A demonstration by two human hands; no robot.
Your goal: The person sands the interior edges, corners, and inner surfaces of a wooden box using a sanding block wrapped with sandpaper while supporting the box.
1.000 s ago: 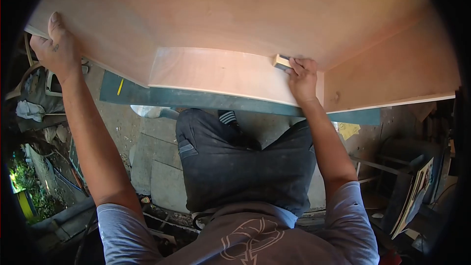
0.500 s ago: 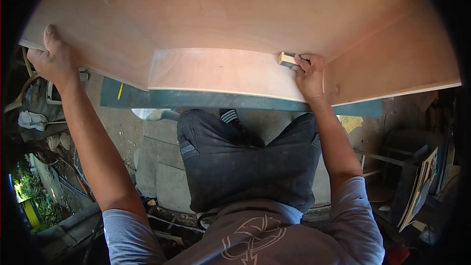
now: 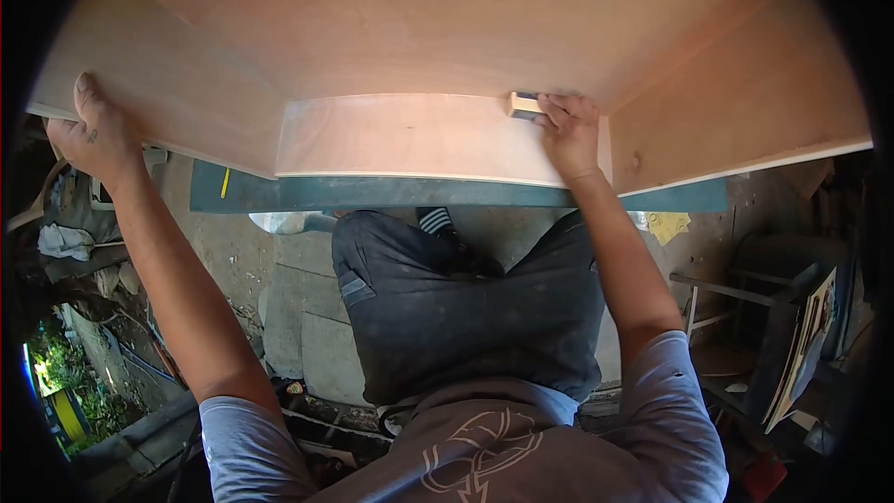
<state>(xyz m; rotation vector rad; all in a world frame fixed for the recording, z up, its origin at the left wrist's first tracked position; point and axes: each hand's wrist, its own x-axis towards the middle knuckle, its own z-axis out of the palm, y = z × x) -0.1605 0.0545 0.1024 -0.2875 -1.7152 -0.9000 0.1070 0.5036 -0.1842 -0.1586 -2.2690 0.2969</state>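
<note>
A large open plywood box fills the upper part of the head view, its inside facing me. At its left side panel my left hand grips the edge, thumb on the inner face and fingers round the outside. Pinched in my right hand is a small sanding block, pale wood with dark grit paper around it. The block rests against the inside of the near panel, close to the seam with the broad panel and left of the right corner. My palm hides part of the block.
Under the box lies a blue-green board with a yellow pencil-like stick on its left end. My knees are just below. A metal frame and leaning thin sheets stand right; a white cloth lies left.
My right hand has slid the sanding block a little left and slightly away from me. My left hand and the box's left panel have shifted slightly down and left in view.
</note>
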